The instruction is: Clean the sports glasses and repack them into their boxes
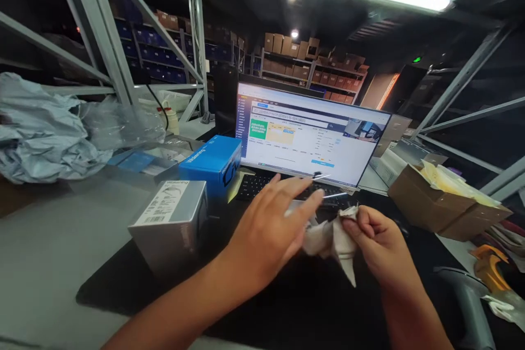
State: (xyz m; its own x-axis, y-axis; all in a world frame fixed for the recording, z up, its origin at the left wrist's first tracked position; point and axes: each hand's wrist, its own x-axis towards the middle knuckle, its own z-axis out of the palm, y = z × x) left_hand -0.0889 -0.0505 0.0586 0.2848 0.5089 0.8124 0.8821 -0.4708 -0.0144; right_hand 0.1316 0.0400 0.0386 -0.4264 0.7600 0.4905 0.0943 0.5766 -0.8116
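My left hand (274,224) is raised above the dark mat, its back toward me and its fingers bent forward. Two thin, shiny strips (335,196) show at its fingertips; blur hides what they belong to. Crumpled whitish paper or cloth (344,243) hangs between my hands, with one pointed corner drooping. My right hand (379,238) pinches the upper edge of this piece between thumb and fingers. Behind the hands are a black keyboard (252,187) and a lit monitor (287,145). Left of my left hand stand a grey box (164,235) with a white label and a blue box (211,161).
At right are an open cardboard box (426,208) with yellowish contents, a grey handheld scanner (465,301) and an orange tape dispenser (490,265). Crumpled pale wrapping (45,131) and clear plastic (123,123) lie at left. Metal frame posts (102,27) rise beside the desk.
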